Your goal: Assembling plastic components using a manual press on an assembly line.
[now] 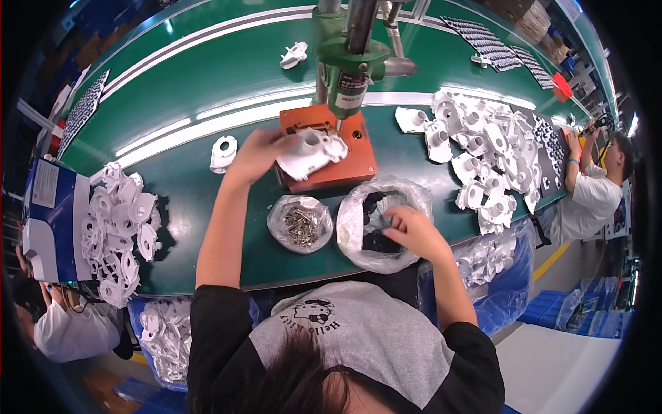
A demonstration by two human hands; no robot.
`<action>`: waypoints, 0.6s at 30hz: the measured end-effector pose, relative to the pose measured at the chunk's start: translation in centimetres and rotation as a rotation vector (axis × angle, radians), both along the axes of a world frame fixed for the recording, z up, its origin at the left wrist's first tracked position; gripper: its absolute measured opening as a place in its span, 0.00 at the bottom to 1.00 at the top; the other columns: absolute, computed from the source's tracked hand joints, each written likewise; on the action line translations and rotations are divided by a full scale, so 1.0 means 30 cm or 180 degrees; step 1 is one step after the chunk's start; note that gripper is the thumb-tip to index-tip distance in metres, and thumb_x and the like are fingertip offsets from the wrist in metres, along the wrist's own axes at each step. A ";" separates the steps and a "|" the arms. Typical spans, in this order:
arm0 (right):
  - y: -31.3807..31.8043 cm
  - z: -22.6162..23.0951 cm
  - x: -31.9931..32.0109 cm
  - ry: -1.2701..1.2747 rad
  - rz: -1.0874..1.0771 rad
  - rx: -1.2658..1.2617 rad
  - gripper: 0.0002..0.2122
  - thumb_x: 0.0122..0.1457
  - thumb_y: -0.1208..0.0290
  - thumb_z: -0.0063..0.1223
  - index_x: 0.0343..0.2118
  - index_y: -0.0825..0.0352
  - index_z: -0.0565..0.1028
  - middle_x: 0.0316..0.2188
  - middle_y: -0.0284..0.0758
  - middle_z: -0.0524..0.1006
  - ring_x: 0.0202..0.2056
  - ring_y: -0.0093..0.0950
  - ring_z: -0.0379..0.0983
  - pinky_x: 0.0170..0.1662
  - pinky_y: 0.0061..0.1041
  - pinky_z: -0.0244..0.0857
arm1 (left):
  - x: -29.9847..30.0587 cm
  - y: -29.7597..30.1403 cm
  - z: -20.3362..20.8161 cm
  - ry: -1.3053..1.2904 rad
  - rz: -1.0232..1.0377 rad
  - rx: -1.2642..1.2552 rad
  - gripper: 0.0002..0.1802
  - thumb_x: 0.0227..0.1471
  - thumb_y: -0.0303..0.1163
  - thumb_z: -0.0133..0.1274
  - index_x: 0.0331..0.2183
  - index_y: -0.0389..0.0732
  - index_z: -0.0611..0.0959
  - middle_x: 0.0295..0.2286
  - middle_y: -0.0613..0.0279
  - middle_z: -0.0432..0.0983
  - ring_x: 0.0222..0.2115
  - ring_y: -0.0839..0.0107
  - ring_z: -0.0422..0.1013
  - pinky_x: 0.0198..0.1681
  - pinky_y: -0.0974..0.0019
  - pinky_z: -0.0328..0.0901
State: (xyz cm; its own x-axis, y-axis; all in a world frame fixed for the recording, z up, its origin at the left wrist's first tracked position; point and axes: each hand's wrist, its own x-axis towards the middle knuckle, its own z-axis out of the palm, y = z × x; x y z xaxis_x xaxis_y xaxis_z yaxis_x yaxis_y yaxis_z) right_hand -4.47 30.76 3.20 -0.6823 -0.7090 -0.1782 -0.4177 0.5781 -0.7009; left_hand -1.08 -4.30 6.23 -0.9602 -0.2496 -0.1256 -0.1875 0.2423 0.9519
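My left hand (pixel 261 153) grips the edge of a white moulded plastic housing (pixel 308 157), slightly blurred, over the orange fixture block (pixel 362 157). Directly above the block is the tip of a green upright press (pixel 347 88). My right hand (pixel 416 233) is down in the mouth of a clear plastic bag (pixel 350 243) with small black parts (pixel 378 241) inside. Its fingers are curled in a pinch, and what they hold, if anything, is too small to make out. Left of that bag stands a smaller bag of metal screws (pixel 301 228).
White housings are heaped on the right (pixel 493 148) and left (pixel 118 231) of the green bench. A single housing (pixel 223 153) lies near my left forearm. Blue bins of white parts (pixel 483 265) stand below the bench edge. A person (pixel 594 181) works at the far right, another (pixel 76 328) at the left.
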 end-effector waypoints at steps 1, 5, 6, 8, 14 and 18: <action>0.005 -0.004 0.020 0.0006 -0.0006 0.0003 0.14 0.49 0.75 0.59 0.39 0.68 0.72 0.27 0.34 0.73 0.27 0.24 0.70 0.31 0.26 0.65 | -0.032 -0.045 -0.054 0.0027 -0.0019 -0.0253 0.19 0.53 0.40 0.53 0.29 0.29 0.81 0.21 0.65 0.74 0.23 0.80 0.65 0.28 0.70 0.62; 0.010 -0.010 0.047 0.0589 -0.0038 -0.0018 0.12 0.49 0.73 0.59 0.38 0.65 0.73 0.24 0.37 0.71 0.26 0.34 0.71 0.31 0.32 0.65 | -0.108 -0.011 -0.017 0.0189 0.0018 -0.0819 0.18 0.53 0.40 0.53 0.29 0.31 0.81 0.20 0.59 0.74 0.22 0.75 0.66 0.27 0.66 0.62; 0.009 -0.009 0.049 0.0480 0.0039 0.0108 0.12 0.49 0.71 0.59 0.38 0.64 0.73 0.27 0.40 0.73 0.30 0.38 0.74 0.34 0.35 0.67 | -0.118 0.005 -0.002 0.0300 0.0059 -0.1039 0.18 0.52 0.40 0.53 0.29 0.31 0.81 0.20 0.56 0.74 0.22 0.71 0.68 0.28 0.65 0.62; 0.002 -0.004 0.064 0.0464 0.0051 0.0069 0.12 0.48 0.73 0.59 0.37 0.65 0.73 0.25 0.39 0.72 0.27 0.36 0.71 0.31 0.33 0.65 | -0.145 0.013 -0.014 0.0480 0.0022 -0.1352 0.18 0.51 0.41 0.54 0.28 0.32 0.81 0.22 0.54 0.74 0.23 0.66 0.69 0.29 0.63 0.62; -0.004 0.002 0.073 0.0367 0.0171 0.0231 0.10 0.49 0.77 0.56 0.36 0.66 0.73 0.25 0.38 0.74 0.25 0.35 0.71 0.30 0.31 0.64 | -0.162 0.028 -0.044 0.0719 -0.0068 -0.1987 0.16 0.49 0.41 0.56 0.30 0.35 0.78 0.26 0.54 0.71 0.29 0.60 0.68 0.35 0.61 0.62; 0.000 0.012 0.052 0.0323 0.0331 -0.0499 0.11 0.51 0.77 0.53 0.39 0.66 0.74 0.29 0.42 0.75 0.32 0.41 0.73 0.35 0.34 0.66 | -0.134 0.063 -0.060 0.1295 0.0585 -0.3098 0.17 0.45 0.42 0.58 0.32 0.40 0.76 0.31 0.59 0.71 0.36 0.59 0.67 0.39 0.58 0.59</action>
State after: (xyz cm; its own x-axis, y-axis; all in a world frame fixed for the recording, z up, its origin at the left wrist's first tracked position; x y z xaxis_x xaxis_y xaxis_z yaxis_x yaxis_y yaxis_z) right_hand -2.92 30.77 3.55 -0.6129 -0.7901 0.0056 -0.5424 0.4156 -0.7302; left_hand -5.10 -2.41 4.44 -0.8225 -0.2148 0.5266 -0.0105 0.9315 0.3636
